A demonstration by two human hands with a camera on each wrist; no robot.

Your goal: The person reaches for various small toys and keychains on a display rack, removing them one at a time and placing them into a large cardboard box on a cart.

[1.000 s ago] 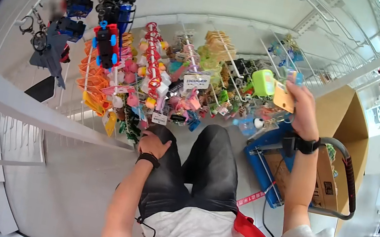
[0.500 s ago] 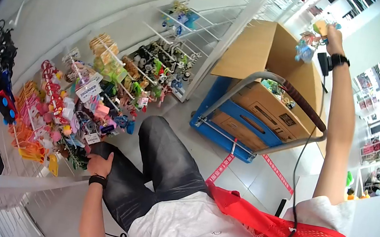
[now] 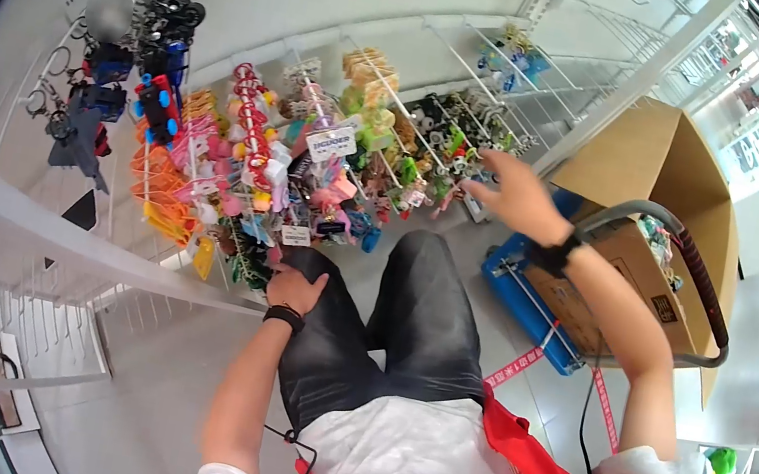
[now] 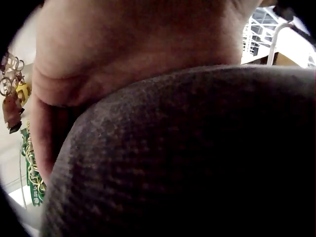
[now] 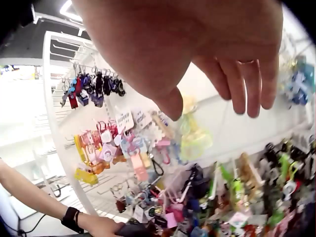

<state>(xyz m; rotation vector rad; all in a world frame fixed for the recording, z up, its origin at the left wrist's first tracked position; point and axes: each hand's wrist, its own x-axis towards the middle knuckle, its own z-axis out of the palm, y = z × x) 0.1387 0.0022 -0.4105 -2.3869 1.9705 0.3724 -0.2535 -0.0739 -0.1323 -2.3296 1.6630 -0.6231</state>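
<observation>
My left hand (image 3: pixel 294 290) rests on the dark-trousered knee (image 3: pixel 330 284); in the left wrist view its palm (image 4: pixel 138 44) lies against the dark fabric (image 4: pixel 187 143). My right hand (image 3: pixel 520 199) reaches over the right end of the hanging keychains (image 3: pixel 463 140), fingers extended and holding nothing. The right wrist view shows that hand (image 5: pixel 197 54) with fingers hanging apart above colourful keychains (image 5: pixel 237 182), and yellow-green ones (image 5: pixel 195 138) beyond the thumb. White tags (image 3: pixel 331 141) hang at the front of some hooks.
A cardboard box (image 3: pixel 644 263) with small items inside stands on a blue trolley (image 3: pixel 540 306) with a curved handle (image 3: pixel 699 268) at the right. Dark keychains (image 3: pixel 169 22) hang at upper left. A white shelf post (image 3: pixel 646 81) rises between rack and box.
My right hand, which held a card and packets beside the box half a second ago, is now back at the rack without them. The head view turned right, then back left. My left hand stays on the knee.
</observation>
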